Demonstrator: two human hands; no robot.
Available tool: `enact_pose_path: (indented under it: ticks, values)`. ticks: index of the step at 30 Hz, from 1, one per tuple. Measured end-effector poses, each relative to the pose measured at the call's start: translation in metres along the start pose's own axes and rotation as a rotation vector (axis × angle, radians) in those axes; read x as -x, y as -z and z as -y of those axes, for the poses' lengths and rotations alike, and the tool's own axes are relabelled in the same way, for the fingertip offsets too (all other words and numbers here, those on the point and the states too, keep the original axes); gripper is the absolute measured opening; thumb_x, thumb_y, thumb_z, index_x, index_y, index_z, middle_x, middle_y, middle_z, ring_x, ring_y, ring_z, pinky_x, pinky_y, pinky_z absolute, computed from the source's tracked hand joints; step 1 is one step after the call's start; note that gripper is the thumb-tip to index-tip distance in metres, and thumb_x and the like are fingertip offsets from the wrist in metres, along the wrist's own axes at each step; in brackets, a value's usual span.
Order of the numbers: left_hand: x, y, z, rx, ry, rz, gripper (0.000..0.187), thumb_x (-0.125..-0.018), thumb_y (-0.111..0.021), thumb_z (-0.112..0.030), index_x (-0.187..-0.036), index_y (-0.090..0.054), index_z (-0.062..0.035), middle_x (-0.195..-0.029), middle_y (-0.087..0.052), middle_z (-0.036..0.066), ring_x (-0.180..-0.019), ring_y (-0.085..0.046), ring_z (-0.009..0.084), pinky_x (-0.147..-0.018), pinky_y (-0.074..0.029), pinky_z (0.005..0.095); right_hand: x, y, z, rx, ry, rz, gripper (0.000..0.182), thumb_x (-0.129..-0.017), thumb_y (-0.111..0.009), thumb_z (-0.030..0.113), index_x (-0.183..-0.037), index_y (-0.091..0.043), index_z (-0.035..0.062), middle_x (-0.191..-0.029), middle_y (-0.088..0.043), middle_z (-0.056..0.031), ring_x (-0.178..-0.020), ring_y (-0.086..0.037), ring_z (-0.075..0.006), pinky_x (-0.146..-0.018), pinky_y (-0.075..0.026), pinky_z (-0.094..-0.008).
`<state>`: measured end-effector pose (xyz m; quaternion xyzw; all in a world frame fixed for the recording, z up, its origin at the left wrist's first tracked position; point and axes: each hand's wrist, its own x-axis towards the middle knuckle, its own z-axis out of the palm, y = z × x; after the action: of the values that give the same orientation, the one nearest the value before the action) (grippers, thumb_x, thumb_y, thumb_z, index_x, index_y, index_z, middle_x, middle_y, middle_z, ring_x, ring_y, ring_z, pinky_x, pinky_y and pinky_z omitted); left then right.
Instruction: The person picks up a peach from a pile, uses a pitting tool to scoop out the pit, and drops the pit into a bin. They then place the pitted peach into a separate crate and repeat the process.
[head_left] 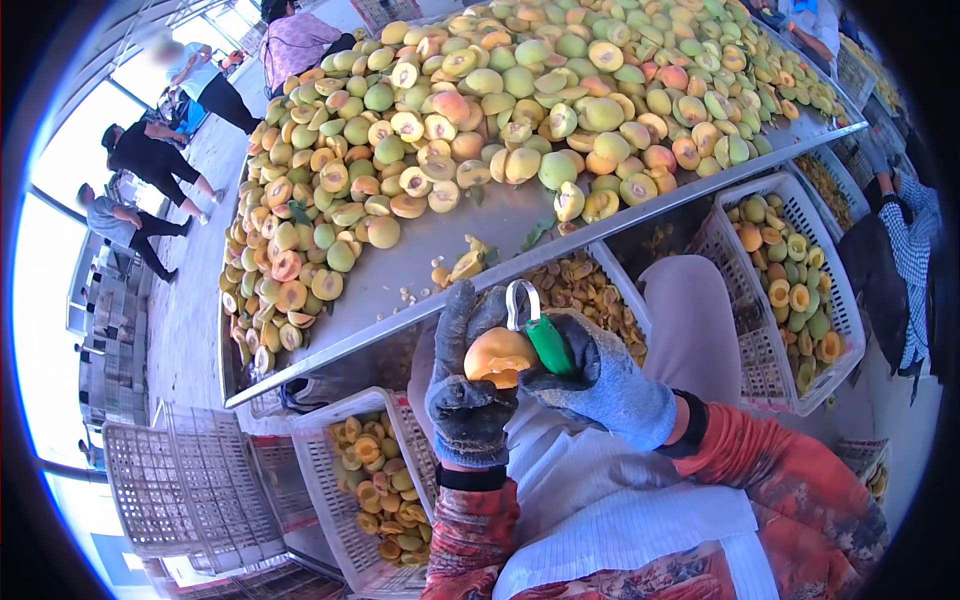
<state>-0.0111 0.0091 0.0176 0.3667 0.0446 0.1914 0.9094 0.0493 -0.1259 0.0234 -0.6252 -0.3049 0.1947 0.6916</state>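
Note:
My left hand [465, 405], in a dark-coated work glove, is closed around a peach [497, 357] with its cut, ragged flesh facing down towards me. My right hand [615, 385], in a blue-grey glove with a dark palm, grips a pitting tool by its green handle [548, 345]. The tool's bent metal loop [520, 296] points up and away from the peach. Both hands are close together in front of my apron, just short of the metal table edge [540, 262]. Loose flesh scraps [468, 262] lie on the table beyond them.
Halved and whole peaches [520, 110] are heaped on the metal table. Peach halves fill a crate [310, 455] at my left and another crate [845, 330] at my right. Pits and scraps [580, 290] lie below the table edge. Stacked crates [185, 480] and several people stand around.

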Motion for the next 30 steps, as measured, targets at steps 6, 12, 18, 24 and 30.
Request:
enact_pose_path:
  ticks: [6,12,18,24,30]
  values:
    - [0.003,-0.008,-0.005,-0.152,-0.071,0.024,0.085,-0.07,-0.073,-0.028,-0.136,-0.028,0.0003,-0.129,-0.044,0.02,-0.115,-0.047,0.0304,-0.095,-0.043,0.0405,0.0,0.004,-0.01,-0.003,0.091,-0.002,0.051,-0.072,-0.071,0.004,-0.117,-0.047,0.0026,-0.108,-0.054,-0.0111,-0.095,-0.056,-0.0195,-0.084,-0.045,-0.0314]
    - [-0.007,0.003,-0.001,-0.113,-0.061,0.058,0.072,-0.072,-0.067,-0.017,-0.134,-0.034,-0.0001,-0.125,-0.047,0.017,-0.11,-0.051,0.0297,-0.094,-0.044,0.0397,-0.01,0.002,0.009,0.321,0.155,-0.11,0.045,-0.074,-0.071,0.013,-0.114,-0.051,0.0046,-0.095,-0.06,-0.0142,-0.083,-0.062,-0.0294,-0.072,-0.05,-0.0331]
    - [-0.007,0.004,0.003,-0.114,0.172,-0.05,0.062,-0.075,-0.063,-0.007,-0.132,-0.038,0.002,-0.127,-0.048,0.014,-0.116,-0.048,0.0233,-0.097,-0.04,0.0324,-0.024,0.014,-0.005,0.71,0.31,-0.046,0.039,-0.07,-0.073,0.016,-0.104,-0.057,0.0044,-0.086,-0.061,-0.0137,-0.075,-0.062,-0.0296,-0.065,-0.05,-0.0354]
    - [-0.005,0.004,-0.003,-0.148,0.309,-0.029,0.055,-0.08,-0.063,-0.017,-0.127,-0.043,0.0032,-0.114,-0.055,0.012,-0.104,-0.057,0.0225,-0.088,-0.048,0.0326,-0.043,0.037,-0.006,0.002,-0.415,0.12,0.019,-0.076,-0.061,0.007,-0.094,-0.058,0.0041,-0.07,-0.059,-0.0084,-0.058,-0.057,-0.0206,-0.05,-0.045,-0.0301]
    - [-0.009,0.019,0.012,0.029,0.399,-0.102,0.051,-0.084,-0.061,-0.028,-0.122,-0.047,0.0025,-0.108,-0.057,0.013,-0.098,-0.059,0.0248,-0.084,-0.051,0.0364,-0.04,0.037,-0.011,-0.58,-0.699,0.105,0.02,-0.08,-0.06,0.008,-0.099,-0.058,0.0046,-0.074,-0.057,-0.0033,-0.055,-0.053,-0.0098,-0.043,-0.04,-0.0237]
